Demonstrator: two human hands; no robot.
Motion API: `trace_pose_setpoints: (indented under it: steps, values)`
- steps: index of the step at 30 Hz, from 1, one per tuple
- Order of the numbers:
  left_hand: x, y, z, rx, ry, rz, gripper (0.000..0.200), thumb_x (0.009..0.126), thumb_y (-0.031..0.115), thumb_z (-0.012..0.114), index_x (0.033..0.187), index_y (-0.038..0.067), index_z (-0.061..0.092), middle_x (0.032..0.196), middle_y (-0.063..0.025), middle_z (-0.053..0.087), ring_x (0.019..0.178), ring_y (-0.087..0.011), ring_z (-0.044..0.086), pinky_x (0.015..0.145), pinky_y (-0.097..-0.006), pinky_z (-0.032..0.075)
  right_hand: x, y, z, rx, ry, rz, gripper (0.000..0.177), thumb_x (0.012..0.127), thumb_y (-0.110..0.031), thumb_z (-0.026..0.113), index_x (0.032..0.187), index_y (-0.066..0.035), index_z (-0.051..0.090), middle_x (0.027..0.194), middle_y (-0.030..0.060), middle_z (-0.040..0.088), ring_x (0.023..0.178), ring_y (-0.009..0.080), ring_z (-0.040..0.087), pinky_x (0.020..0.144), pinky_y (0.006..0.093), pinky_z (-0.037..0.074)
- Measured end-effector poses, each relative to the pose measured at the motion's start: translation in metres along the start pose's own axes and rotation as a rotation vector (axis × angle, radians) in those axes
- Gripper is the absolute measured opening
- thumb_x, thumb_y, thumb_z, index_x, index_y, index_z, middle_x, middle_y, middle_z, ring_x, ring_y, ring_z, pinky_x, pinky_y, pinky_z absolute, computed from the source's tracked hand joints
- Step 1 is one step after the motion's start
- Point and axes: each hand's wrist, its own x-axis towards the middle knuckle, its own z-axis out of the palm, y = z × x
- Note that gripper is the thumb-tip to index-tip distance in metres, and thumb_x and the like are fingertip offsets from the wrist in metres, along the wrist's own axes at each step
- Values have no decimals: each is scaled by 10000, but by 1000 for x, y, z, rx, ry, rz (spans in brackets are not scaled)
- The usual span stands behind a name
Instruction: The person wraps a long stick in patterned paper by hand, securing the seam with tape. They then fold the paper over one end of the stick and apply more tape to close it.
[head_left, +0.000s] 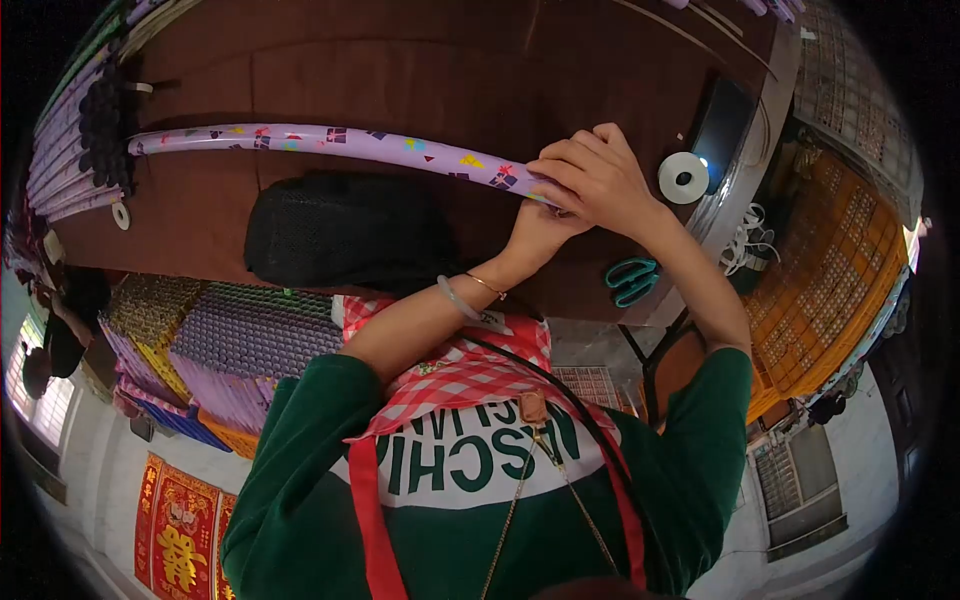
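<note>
A long, thin roll of lilac wrapping paper (380, 147), printed with colourful gift boxes, stretches across the brown table (400, 80). Its right end is in my fingers. My left hand (538, 236) is closed around that end from below, with its fingers partly hidden. Over the top lies my right hand (605, 182), its bent fingers pressing on the paper at the same end. Just below the roll sits a dark cloth-covered object (345, 230), apart from both hands.
Teal-handled scissors (631, 281), a white tape roll (683, 178) and a phone (722, 130) lie right of my hands. Finished-looking rolls (75, 150) are piled at the far left. More rolls (240, 335) are stacked below the table edge; an orange crate stack (830, 290) stands right.
</note>
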Motion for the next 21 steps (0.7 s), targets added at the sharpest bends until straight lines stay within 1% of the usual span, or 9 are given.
trace_pose_setpoints:
  steps: [6, 8, 10, 11, 12, 13, 15, 17, 21]
  values:
    - [0, -1, 1, -64, 12, -52, 348, 729, 30, 700, 1021, 5, 513, 949, -30, 563, 869, -105, 559, 727, -250, 467, 1, 2, 8, -59, 30, -77, 170, 702, -197, 687, 839, -112, 633, 812, -21, 563, 711, 144, 503, 686, 307, 352]
    - [-1, 1, 0, -65, 8, -82, 358, 725, 27, 704, 1024, 9, 509, 953, -30, 563, 870, -107, 559, 724, -253, 468, 2, 0, 8, -137, 8, -176, 162, 689, -165, 680, 825, -98, 621, 795, -14, 552, 696, 150, 497, 677, 306, 357]
    - [-2, 4, -1, 152, 0, -178, 367, 724, 27, 711, 1027, 16, 503, 961, -26, 559, 876, -111, 558, 727, -261, 467, 2, -1, 8, -189, 10, -199, 155, 688, -149, 671, 821, -92, 616, 791, -10, 549, 698, 152, 498, 675, 306, 360]
    - [-1, 5, 0, 151, 0, -177, 367, 724, 27, 711, 1027, 16, 503, 961, -26, 559, 876, -111, 558, 727, -261, 467, 3, -2, 9, -240, 15, -225, 148, 686, -133, 662, 818, -86, 610, 788, -5, 546, 700, 153, 499, 674, 307, 362]
    - [-1, 5, 1, 45, 9, -161, 363, 727, 29, 711, 1026, 17, 505, 966, -27, 560, 882, -113, 556, 731, -265, 466, 3, -1, 9, -240, 14, -226, 148, 686, -133, 662, 818, -86, 610, 788, -5, 546, 700, 153, 499, 674, 307, 362]
    - [-1, 6, 2, -60, 18, -144, 360, 729, 31, 711, 1024, 19, 506, 971, -28, 560, 888, -116, 555, 734, -269, 466, 3, 0, 10, -229, 21, -204, 131, 703, -140, 655, 816, -93, 608, 783, -8, 546, 703, 153, 501, 672, 308, 364]
    - [0, 5, 2, -73, 15, -157, 365, 726, 33, 711, 1028, 18, 506, 972, -31, 560, 894, -117, 555, 743, -269, 466, 4, 2, 12, -218, 28, -181, 115, 719, -147, 649, 814, -99, 606, 778, -12, 545, 706, 152, 503, 670, 309, 366]
    - [1, 5, 2, -86, 12, -168, 371, 723, 35, 711, 1031, 17, 506, 974, -34, 561, 900, -119, 556, 751, -269, 466, 4, 5, 16, -120, 12, -63, 73, 755, -163, 633, 803, -116, 603, 768, -18, 551, 716, 152, 508, 678, 301, 363]
    - [2, 7, 3, -111, 2, -116, 402, 706, 33, 708, 1048, 15, 496, 979, -40, 559, 899, -122, 561, 764, -264, 468, 5, 7, 14, -25, -46, 21, 55, 782, -178, 623, 793, -128, 604, 769, -24, 563, 727, 148, 517, 695, 297, 355]
